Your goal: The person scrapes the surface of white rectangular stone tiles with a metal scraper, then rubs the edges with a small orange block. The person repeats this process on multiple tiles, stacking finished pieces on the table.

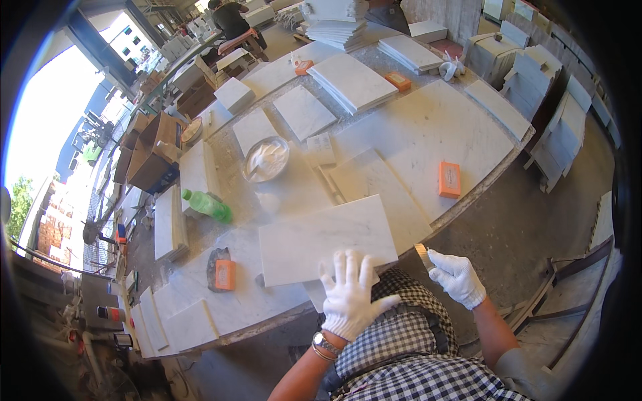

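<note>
A white marble tile (324, 234) lies near the table's front edge. My left hand (351, 294), in a white knit glove, has its fingers spread, the fingertips over the tile's near edge; whether they press on it I cannot tell. My right hand (458, 279), gloved alike, is off to the right beyond the table edge. It grips a small flat tool (422, 256) with a tan, bristle-like end that looks like a brush. Behind the tile sits a round bowl (253, 175) of white paste. A green plastic bottle (207, 206) lies left of the bowl.
An orange block (449, 180) rests at the right, another orange block (225, 275) at the front left. A stack of marble tiles (352, 80) and other slabs cover the table (461, 207). A cardboard box (152, 152) stands left. A person (231, 20) sits far back.
</note>
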The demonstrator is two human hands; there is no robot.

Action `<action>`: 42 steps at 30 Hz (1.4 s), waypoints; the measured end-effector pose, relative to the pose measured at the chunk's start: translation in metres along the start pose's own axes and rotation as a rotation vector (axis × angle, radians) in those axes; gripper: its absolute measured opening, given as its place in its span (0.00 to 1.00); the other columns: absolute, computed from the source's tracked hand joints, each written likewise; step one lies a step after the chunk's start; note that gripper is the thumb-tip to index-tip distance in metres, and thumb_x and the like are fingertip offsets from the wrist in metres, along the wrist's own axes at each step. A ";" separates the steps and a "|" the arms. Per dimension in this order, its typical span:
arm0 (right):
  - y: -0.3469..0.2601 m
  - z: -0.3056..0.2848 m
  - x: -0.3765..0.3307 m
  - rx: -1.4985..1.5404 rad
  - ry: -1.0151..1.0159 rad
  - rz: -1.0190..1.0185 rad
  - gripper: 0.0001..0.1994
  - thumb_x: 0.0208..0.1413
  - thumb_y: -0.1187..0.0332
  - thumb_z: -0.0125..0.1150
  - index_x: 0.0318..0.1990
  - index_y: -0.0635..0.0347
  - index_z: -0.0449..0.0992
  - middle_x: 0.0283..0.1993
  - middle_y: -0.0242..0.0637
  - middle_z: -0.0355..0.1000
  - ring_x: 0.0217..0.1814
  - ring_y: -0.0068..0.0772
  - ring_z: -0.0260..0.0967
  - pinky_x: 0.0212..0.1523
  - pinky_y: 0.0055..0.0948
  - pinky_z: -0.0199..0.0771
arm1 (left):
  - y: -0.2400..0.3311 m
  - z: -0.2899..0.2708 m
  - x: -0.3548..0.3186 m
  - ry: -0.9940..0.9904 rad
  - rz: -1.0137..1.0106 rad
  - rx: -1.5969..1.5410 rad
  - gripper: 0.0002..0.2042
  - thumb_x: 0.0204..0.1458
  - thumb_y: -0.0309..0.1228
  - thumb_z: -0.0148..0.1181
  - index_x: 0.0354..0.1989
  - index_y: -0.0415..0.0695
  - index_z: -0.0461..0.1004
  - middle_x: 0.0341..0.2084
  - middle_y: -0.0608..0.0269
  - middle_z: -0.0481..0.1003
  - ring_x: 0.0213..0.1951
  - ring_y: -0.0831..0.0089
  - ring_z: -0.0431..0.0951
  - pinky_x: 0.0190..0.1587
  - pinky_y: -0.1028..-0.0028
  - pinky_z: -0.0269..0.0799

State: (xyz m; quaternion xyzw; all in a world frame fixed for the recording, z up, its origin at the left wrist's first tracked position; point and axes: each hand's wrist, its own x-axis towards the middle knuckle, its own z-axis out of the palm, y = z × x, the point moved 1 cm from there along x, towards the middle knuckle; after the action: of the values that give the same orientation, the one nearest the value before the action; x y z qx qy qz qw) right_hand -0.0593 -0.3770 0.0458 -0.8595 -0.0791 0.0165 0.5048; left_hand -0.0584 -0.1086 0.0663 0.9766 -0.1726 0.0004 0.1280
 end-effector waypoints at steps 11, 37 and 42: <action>-0.013 0.018 0.004 -0.024 -0.031 -0.133 0.24 0.55 0.69 0.73 0.58 0.70 0.78 0.48 0.55 0.81 0.48 0.46 0.83 0.50 0.35 0.81 | -0.047 0.016 -0.077 0.430 -0.072 -0.307 0.37 0.50 0.43 0.74 0.66 0.38 0.67 0.62 0.44 0.72 0.70 0.37 0.62 0.74 0.35 0.41; -0.134 0.091 0.203 -0.131 -0.188 -0.110 0.17 0.63 0.65 0.65 0.58 0.57 0.81 0.50 0.43 0.83 0.49 0.33 0.82 0.52 0.32 0.79 | -0.252 0.089 -0.078 0.207 -0.786 0.005 0.27 0.68 0.50 0.49 0.69 0.48 0.69 0.71 0.47 0.63 0.75 0.42 0.53 0.74 0.35 0.38; -0.169 0.129 0.299 -0.425 -0.021 -0.458 0.14 0.63 0.62 0.62 0.50 0.57 0.84 0.43 0.48 0.83 0.43 0.47 0.82 0.47 0.39 0.79 | -0.256 0.095 -0.077 0.345 -0.792 0.056 0.28 0.66 0.49 0.51 0.68 0.45 0.69 0.70 0.47 0.64 0.74 0.43 0.55 0.74 0.34 0.38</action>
State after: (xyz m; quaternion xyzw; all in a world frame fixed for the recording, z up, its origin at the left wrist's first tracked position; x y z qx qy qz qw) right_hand 0.2019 -0.1389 0.1450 -0.9054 -0.2774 -0.1058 0.3034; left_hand -0.0488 0.1263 -0.0935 0.9563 0.2393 0.1191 0.1186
